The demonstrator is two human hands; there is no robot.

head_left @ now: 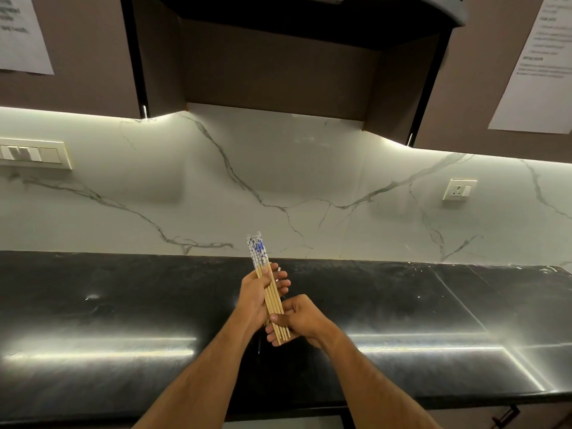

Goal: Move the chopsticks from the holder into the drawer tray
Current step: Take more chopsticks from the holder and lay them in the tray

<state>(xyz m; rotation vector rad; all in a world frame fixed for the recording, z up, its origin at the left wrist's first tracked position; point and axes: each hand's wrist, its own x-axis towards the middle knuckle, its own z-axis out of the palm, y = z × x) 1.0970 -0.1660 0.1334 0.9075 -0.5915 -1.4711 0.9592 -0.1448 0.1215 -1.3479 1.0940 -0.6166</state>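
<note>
Above desk (123, 305): chopsticks (272, 300) bundled, left hand (258, 294) wrapped mid-shaft, right hand (298, 320) pinching tips. Light, stiff, slippery; best gripped mid-bundle.

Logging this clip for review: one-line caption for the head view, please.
Both hands, left and right, grip a bundle of chopsticks above the black counter.

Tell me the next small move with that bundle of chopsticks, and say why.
Probably square the chopsticks into one tight bundle, then lower them toward the drawer below. Both hands hold them above the black counter: the left hand around the middle, the right hand at the splayed plain tips. No holder or tray is in view.
</note>
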